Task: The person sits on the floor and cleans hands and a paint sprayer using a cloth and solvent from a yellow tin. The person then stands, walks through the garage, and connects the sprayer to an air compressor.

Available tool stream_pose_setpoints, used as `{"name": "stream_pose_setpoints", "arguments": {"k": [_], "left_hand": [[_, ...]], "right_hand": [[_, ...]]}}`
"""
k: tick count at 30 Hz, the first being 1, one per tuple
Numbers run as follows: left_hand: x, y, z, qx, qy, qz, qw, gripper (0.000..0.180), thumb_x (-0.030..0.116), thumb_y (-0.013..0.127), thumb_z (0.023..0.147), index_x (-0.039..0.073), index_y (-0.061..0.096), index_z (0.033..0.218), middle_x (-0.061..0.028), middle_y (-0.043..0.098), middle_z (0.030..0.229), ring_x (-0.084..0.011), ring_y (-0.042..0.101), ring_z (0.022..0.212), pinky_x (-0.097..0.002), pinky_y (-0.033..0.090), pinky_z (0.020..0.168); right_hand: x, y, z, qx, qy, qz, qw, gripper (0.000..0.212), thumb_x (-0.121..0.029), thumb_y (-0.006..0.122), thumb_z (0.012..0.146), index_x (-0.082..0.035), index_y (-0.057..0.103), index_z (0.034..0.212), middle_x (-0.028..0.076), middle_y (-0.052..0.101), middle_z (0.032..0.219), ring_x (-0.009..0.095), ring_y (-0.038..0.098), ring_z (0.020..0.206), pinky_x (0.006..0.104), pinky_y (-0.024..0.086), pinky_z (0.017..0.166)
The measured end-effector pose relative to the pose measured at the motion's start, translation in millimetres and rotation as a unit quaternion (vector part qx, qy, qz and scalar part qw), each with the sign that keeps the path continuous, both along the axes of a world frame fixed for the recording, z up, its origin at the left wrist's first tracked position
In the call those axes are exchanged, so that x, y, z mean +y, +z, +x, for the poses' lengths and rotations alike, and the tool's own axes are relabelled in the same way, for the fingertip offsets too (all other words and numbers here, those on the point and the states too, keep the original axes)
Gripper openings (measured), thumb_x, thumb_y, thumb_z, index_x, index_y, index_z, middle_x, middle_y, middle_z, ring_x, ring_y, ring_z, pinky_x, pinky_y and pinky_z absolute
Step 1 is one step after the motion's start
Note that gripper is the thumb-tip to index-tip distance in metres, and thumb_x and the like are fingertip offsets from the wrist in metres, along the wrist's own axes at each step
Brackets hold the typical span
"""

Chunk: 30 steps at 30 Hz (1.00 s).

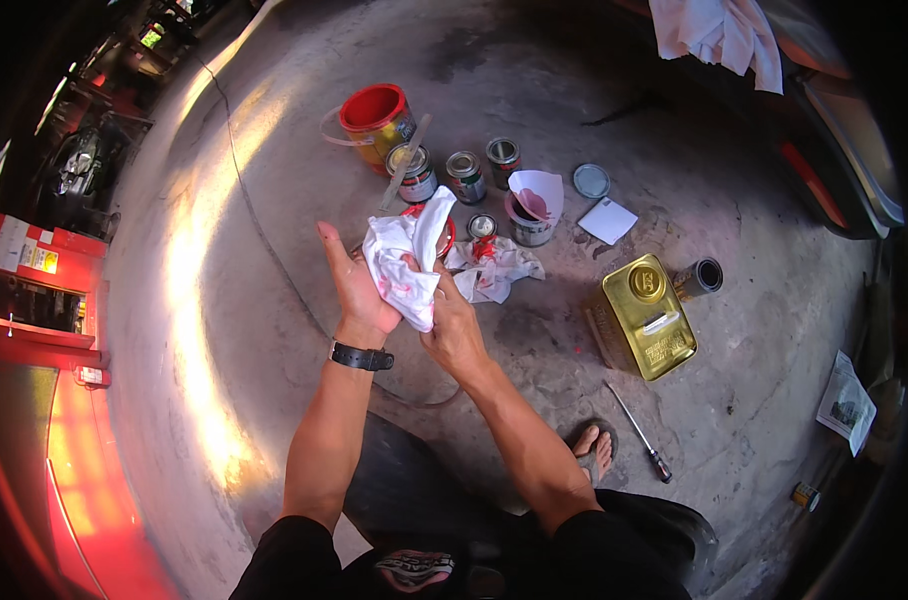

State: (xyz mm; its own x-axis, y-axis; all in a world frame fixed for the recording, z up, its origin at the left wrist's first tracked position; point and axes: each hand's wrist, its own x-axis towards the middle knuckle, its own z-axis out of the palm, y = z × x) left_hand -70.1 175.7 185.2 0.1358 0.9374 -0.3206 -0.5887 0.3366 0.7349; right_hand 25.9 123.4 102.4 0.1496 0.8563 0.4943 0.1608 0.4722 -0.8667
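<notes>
Above the middle of the floor point(734, 430), in the head view, a white cloth point(404, 265) marked with red is held. By the right hand point(456, 325) it is gripped, with the fingers curled into its lower right side. The left hand point(359, 290) is turned palm up, its thumb spread wide; the cloth is laid against it, and its fingers are hidden. A dark watch point(362, 356) is worn on the left wrist.

Just beyond the cloth, a rag point(509, 268) stained red is spread on the floor, with a small can point(482, 226) beside it. Toward the floor's far edge a bucket point(378, 125) is seen — red inside — and near it a can point(417, 185) crossed by a stick point(406, 165). Farther right, a paper cone point(536, 190) is set in another can point(532, 232); a round lid point(592, 180) and a white card point(607, 220) are laid near.

Toward the floor's right edge a gold tin point(649, 315) is stood, with a screwdriver point(639, 432) nearer the person's foot point(594, 450). At that edge a newspaper point(846, 402) is seen.
</notes>
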Motion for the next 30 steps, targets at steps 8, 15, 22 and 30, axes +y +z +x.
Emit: {"name": "stream_pose_setpoints", "arguments": {"k": [8,15,22,30], "left_hand": [[-2,10,-1,-0.027,-0.079,0.053,0.995,0.085,0.095,0.022,0.079,0.012,0.04,0.088,-0.0001,0.033,0.08,-0.0148,0.031,0.073,-0.0289,0.031,0.07],[-18,-33,13,0.275,-0.089,0.263,0.921,0.091,0.074,0.024,0.098,0.001,0.029,0.151,-0.0108,0.037,0.152,-0.0214,0.036,0.14,-0.0354,0.026,0.117],[2,-14,-11,-0.126,-0.117,0.079,0.982,0.108,0.089,0.03,0.084,0.002,0.029,0.15,-0.0016,0.04,0.085,-0.0155,0.037,0.078,-0.0336,0.033,0.073],[-10,5,12,-0.062,-0.07,0.011,0.996,0.111,0.09,0.03,0.083,0.003,0.032,0.15,-0.0122,0.051,0.136,-0.0252,0.048,0.126,-0.039,0.032,0.112]], "right_hand": [[2,37,44,0.317,0.145,-0.205,0.914,0.043,-0.036,0.049,0.103,0.001,0.059,0.122,0.012,0.067,0.103,0.021,0.063,0.089,0.0351,0.049,0.081],[50,16,6,0.061,-0.04,-0.199,0.977,0.023,-0.011,0.057,0.091,0.009,0.061,0.102,0.024,0.064,0.079,0.04,0.064,0.073,0.0483,0.049,0.066],[48,9,48,0.428,0.094,-0.338,0.833,0.04,-0.034,0.051,0.102,0.004,0.064,0.106,0.009,0.066,0.088,0.015,0.062,0.074,0.0327,0.05,0.062],[30,25,31,0.043,0.122,-0.033,0.991,0.038,-0.01,0.061,0.088,-0.001,0.06,0.126,0.027,0.058,0.128,0.045,0.05,0.127,0.0422,0.039,0.108]]}}
